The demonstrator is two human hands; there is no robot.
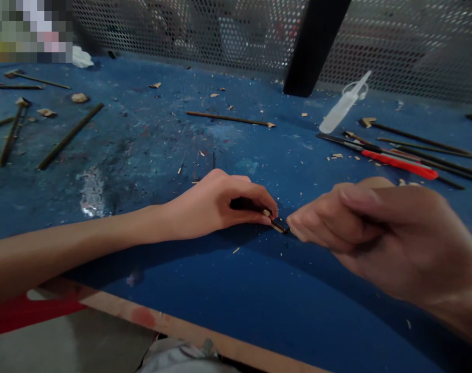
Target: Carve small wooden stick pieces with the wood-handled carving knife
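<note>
Near the front of the blue table, my left hand (pixel 220 204) pinches a short, dark piece of stick (pixel 278 226) between thumb and fingers. Its pale end shows at the fingertips, and its other end rests low over the tabletop. Just to the right, my right hand (pixel 383 233) is curled closed, its fingertips almost at the stick's far end. Whatever the right hand may hold is hidden by its fingers. Beyond the right hand lies a red-handled craft knife (pixel 399 163), its dark blade pointing left.
A white nozzle bottle (pixel 339 111) lies behind the knife. Dark sticks (pixel 418 137) lie at the right, more sticks (pixel 71 136) at the left, and one thin stick (pixel 228 118) in the middle. Wood chips are scattered about. A perforated metal screen (pixel 197 31) with a black post (pixel 315 46) borders the back.
</note>
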